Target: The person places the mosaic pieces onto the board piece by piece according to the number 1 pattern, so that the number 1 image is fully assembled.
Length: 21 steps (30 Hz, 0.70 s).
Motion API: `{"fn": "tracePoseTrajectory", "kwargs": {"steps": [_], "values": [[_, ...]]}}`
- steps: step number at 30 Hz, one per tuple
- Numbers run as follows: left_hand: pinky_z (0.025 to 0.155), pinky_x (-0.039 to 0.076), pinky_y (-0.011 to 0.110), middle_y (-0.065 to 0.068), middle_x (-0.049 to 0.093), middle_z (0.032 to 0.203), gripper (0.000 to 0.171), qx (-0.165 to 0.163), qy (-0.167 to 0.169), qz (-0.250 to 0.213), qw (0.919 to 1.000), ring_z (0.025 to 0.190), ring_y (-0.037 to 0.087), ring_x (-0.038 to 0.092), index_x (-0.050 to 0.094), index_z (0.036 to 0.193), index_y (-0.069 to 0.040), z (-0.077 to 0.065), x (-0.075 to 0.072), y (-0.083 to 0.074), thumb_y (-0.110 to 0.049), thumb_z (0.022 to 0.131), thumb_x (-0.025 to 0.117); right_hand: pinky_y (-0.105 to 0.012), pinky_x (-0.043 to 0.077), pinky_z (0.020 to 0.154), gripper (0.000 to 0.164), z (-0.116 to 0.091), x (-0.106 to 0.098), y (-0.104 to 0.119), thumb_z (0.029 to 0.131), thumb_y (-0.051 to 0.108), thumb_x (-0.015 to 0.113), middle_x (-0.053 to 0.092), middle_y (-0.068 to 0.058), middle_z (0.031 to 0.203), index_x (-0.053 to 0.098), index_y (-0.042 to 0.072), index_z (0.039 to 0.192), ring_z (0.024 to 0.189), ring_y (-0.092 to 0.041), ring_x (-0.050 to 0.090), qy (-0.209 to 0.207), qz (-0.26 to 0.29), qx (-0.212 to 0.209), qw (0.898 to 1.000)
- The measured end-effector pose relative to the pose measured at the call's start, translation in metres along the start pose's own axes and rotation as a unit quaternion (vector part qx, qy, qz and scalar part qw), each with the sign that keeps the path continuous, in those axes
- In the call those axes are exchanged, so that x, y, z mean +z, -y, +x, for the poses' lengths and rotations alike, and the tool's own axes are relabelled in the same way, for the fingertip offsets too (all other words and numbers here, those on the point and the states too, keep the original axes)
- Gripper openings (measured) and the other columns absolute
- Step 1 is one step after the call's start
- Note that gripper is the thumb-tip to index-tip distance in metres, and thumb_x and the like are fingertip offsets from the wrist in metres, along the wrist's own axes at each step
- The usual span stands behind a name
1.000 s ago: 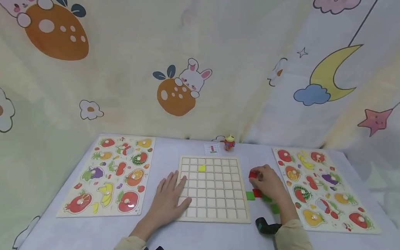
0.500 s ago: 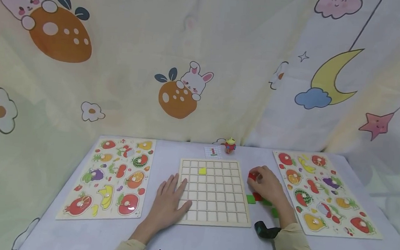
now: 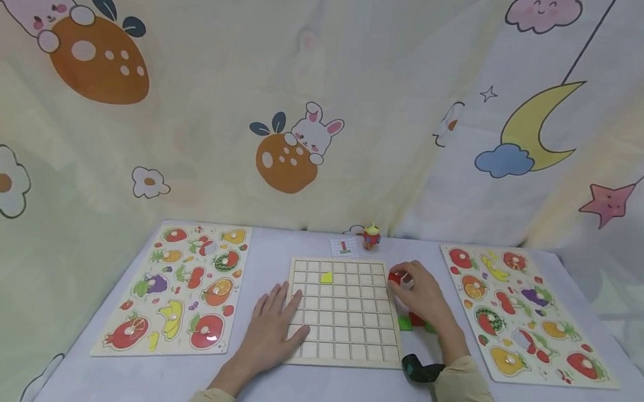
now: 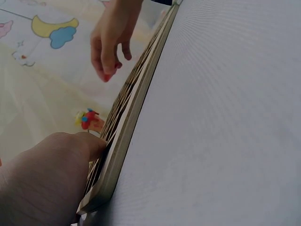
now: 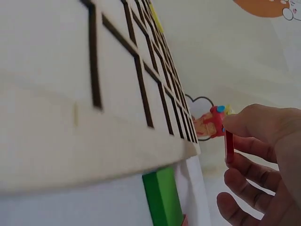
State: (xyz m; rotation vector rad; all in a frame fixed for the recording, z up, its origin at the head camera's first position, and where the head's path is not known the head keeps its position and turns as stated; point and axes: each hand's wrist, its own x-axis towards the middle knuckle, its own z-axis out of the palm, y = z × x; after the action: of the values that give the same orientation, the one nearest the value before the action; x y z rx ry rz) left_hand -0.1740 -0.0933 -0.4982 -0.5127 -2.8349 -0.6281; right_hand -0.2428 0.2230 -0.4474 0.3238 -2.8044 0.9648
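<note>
My right hand [image 3: 419, 292] pinches a small red square tile [image 3: 394, 277] between thumb and fingers, at the right edge of the wooden grid board [image 3: 347, 320]. In the right wrist view, the red tile [image 5: 229, 147] is seen edge-on under the thumb, with the other fingers loosely bent below. My left hand [image 3: 271, 328] lies with fingers spread over the board's left edge, its thumb [image 4: 94, 145] on the rim. One yellow tile [image 3: 326, 278] sits in a cell of the second row from the back. The other cells in sight hold no tiles.
Beside the board's right edge lie a green tile [image 3: 405, 323] and a red tile [image 3: 417, 320], with more green partly under my right arm. Behind stand a pattern card [image 3: 343, 247] and a toy figure [image 3: 372, 237]. Fruit puzzle boards [image 3: 166, 348] flank both sides.
My right hand has moved left with the red tile, from beside the board to its right edge. My left hand keeps its place on the board. The head view has tilted slightly up.
</note>
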Motion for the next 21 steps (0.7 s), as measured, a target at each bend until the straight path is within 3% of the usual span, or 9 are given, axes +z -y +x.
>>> {"fn": "tracePoseTrajectory", "kwargs": {"steps": [9, 21], "values": [[0.114, 0.016, 0.055, 0.019, 0.027, 0.154, 0.067, 0.000, 0.001, -0.007, 1.0000, 0.145, 0.036, 0.019, 0.040, 0.144, -0.012, 0.000, -0.002, -0.001, -0.048, 0.089, 0.052, -0.027, 0.045, 0.069, 0.027, 0.010, 0.011, 0.017, 0.084, 0.020, 0.070, 0.059, -0.006, 0.099, 0.065, 0.008, 0.108, 0.085, -0.018, 0.057, 0.019, 0.025, -0.031, 0.999], [0.113, 0.018, 0.056, 0.019, 0.028, 0.153, 0.066, 0.001, 0.002, -0.006, 1.0000, 0.144, 0.036, 0.021, 0.041, 0.144, -0.012, -0.001, -0.005, -0.003, -0.048, 0.089, 0.052, -0.027, 0.046, 0.071, 0.027, 0.019, 0.028, 0.030, 0.085, 0.020, 0.070, 0.059, -0.003, 0.095, 0.066, 0.009, 0.108, 0.081, -0.014, 0.054, 0.050, 0.040, -0.039, 0.997]]}}
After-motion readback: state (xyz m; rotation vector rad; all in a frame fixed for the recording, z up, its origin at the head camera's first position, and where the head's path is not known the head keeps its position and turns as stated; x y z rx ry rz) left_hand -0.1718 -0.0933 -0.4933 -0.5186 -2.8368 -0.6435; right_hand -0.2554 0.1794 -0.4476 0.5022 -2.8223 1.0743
